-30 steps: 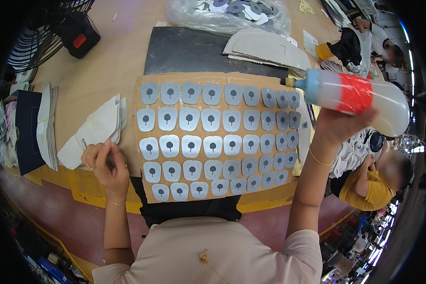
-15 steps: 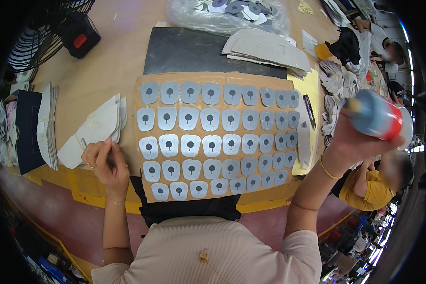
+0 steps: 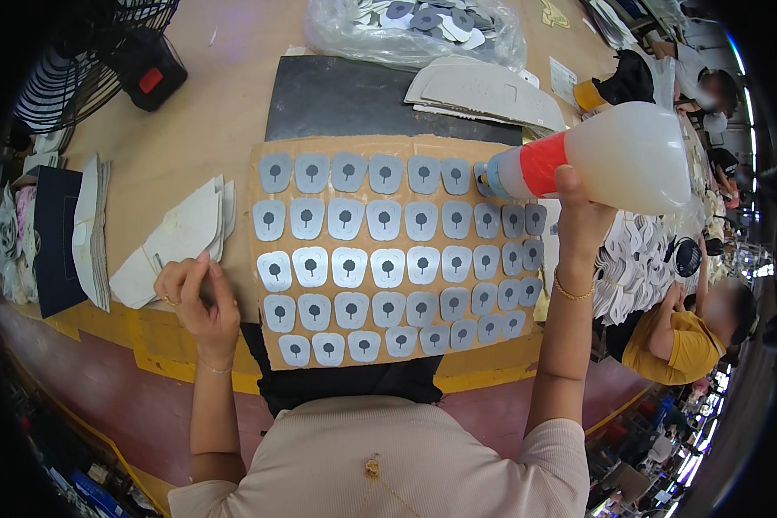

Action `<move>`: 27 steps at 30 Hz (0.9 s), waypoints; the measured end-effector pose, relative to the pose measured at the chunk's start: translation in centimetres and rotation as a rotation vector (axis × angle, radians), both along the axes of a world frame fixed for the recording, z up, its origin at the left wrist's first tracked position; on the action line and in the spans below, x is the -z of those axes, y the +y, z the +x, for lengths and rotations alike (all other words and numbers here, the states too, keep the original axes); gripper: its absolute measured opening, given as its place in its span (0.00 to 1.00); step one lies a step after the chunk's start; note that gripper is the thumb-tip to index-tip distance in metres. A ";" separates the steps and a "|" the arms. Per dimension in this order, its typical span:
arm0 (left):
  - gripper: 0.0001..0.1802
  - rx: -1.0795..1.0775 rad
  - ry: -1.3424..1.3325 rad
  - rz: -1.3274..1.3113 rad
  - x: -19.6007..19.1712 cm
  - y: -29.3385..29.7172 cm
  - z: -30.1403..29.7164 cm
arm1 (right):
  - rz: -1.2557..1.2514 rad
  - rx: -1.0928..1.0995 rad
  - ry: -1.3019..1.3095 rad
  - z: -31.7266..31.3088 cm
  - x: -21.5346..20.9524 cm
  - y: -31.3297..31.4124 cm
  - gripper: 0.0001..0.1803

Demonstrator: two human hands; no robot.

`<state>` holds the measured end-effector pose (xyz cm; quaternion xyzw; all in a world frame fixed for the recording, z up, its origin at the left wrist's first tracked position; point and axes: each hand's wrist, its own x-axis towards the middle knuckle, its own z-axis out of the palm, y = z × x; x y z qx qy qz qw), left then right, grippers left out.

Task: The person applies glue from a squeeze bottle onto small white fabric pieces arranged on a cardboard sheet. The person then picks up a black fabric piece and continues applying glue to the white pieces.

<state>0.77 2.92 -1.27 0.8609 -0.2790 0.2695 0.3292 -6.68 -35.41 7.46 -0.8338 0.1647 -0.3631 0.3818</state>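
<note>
Leaning cap-end left in the upper right of the frame, the bottle (image 3: 617,154) is wrapped by the right hand (image 3: 585,210), over grey patches (image 3: 348,268) on the board (image 3: 423,145). At left, the left hand (image 3: 197,298) curls loosely beside white pieces (image 3: 181,223); whether it pinches anything cannot be told.

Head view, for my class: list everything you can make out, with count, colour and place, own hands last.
Table: one, tan, underneath
Cardboard: one, brown, central
Patches: five rows, grey, on cardboard
Bottle: one, cloudy white with red band, over cardboard's upper right
Sheet: one, black, beyond cardboard
Bag: one, clear, table's far side
Pale pieces: several stacks, off-white, left of and beyond cardboard
Fan: one, black, upper left
Co-workers: at least two, one yellow-shirted, right
Left hand: one, bare, near pale pieces
Right hand: one, bare, around bottle
</note>
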 end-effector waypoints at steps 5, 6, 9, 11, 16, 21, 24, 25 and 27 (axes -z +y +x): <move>0.21 0.003 0.006 -0.016 0.1 -0.1 0.0 | -0.049 0.046 0.077 -0.2 0.4 -0.2 0.26; 0.21 0.004 0.010 -0.018 0.0 0.0 0.0 | -0.001 0.051 0.017 -0.6 0.8 -1.1 0.28; 0.21 0.010 0.008 -0.020 0.1 0.0 0.1 | 0.272 0.047 -0.266 -1.0 1.4 -2.6 0.32; 0.21 0.006 0.007 -0.012 0.0 0.0 0.1 | 0.621 0.021 -0.593 -1.0 0.1 -2.3 0.36; 0.21 0.017 0.018 -0.033 0.1 -0.3 0.1 | 0.610 0.094 -0.700 -0.7 -4.9 -1.2 0.41; 0.21 0.009 0.007 -0.009 -0.1 0.2 -0.2 | 0.528 0.127 -0.485 -2.1 -0.8 -3.3 0.38; 0.21 0.013 0.016 0.006 -0.2 0.4 -0.4 | 0.374 0.047 -0.315 -2.9 0.8 -3.6 0.35; 0.21 0.012 0.018 0.006 -0.2 0.4 -0.4 | 0.299 0.042 -0.242 -2.9 0.9 -3.8 0.35; 0.21 0.010 0.017 0.007 -0.3 0.3 -0.4 | 0.152 0.032 -0.101 -2.6 0.8 -3.4 0.35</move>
